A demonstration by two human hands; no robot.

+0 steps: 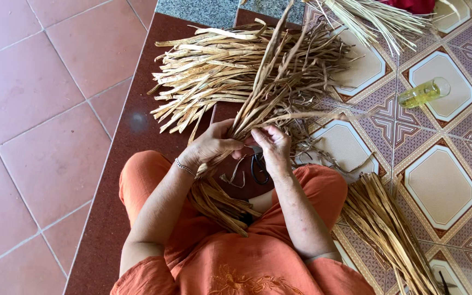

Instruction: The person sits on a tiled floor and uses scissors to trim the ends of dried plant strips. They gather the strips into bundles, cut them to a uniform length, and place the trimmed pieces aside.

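Note:
My left hand (210, 145) grips a bunch of dry tan plant strips (258, 106) around its middle, above my lap. Its lower ends (219, 205) hang down over my orange clothing, and the upper ends fan out toward the floor pile. My right hand (271, 145) pinches one or two strips of the same bunch, right beside the left hand. A thin bracelet sits on my left wrist. Black scissors (258, 166) lie on the floor just below my hands, partly hidden.
A large pile of dry strips (219, 71) lies ahead on the dark red step. Another bundle (389, 235) rests by my right knee on patterned tiles. A small bottle of yellow liquid (424, 93) lies to the right. Paler fibres (378, 19) sit at top.

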